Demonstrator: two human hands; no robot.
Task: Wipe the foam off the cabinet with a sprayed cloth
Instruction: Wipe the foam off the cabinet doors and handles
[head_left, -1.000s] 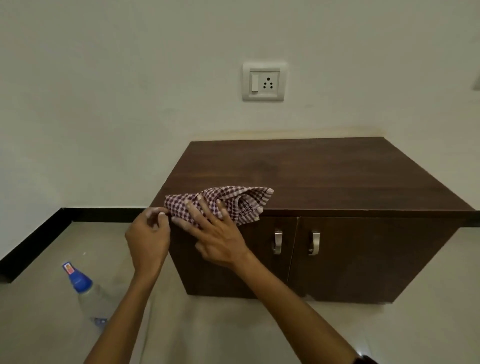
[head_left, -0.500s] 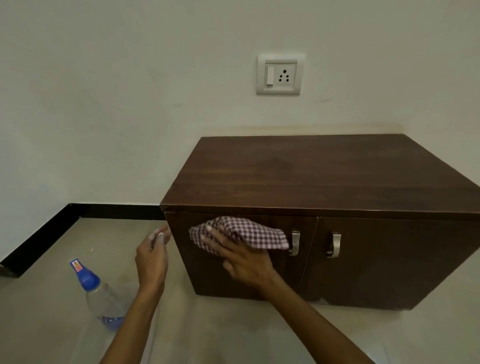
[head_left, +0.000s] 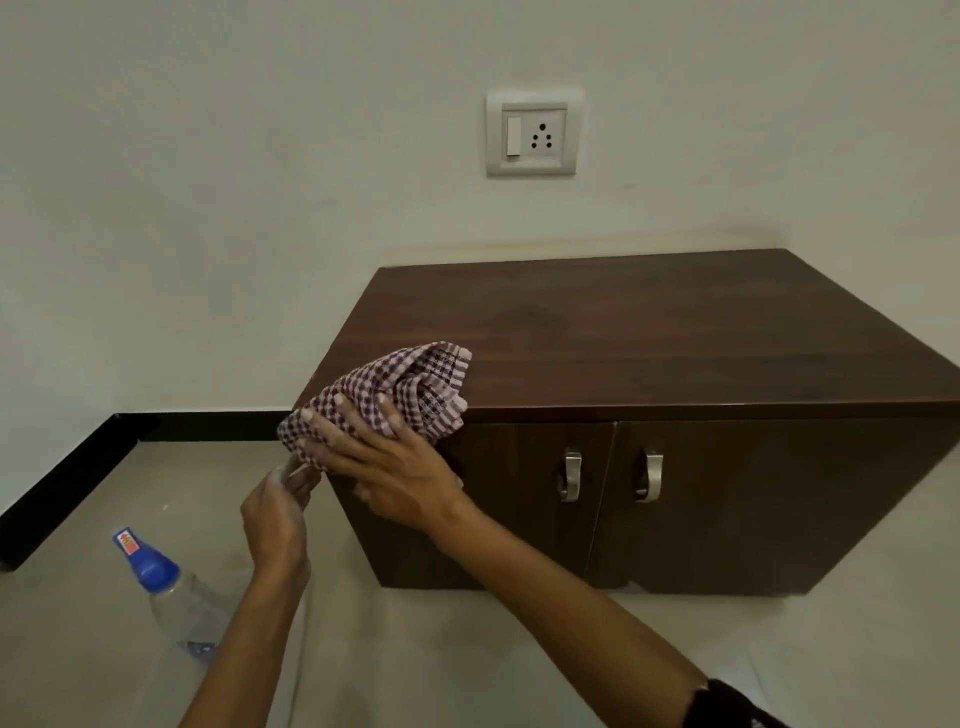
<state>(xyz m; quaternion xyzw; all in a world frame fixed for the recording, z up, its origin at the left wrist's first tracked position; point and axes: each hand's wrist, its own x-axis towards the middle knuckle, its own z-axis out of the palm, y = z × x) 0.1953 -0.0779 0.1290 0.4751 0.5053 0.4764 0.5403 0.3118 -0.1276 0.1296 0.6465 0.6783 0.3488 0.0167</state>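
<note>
Maroon-and-white checked cloth (head_left: 415, 374) lies bunched over the front-left corner of the dark brown wooden two-door cabinet (head_left: 649, 338), at 8 o'clock of its top. The right hand (head_left: 395, 473) presses on it with fingers spread flat. The left hand (head_left: 272, 519), at 7 o'clock of the cloth, pinches its hanging edge. A clear plastic bottle with a blue cap (head_left: 176, 597) lies on the floor at 8 o'clock.

Woven checked cloth (head_left: 395, 389); smooth dark wood-grain cabinet (head_left: 649, 332); brushed metal handles (head_left: 570, 475).
</note>
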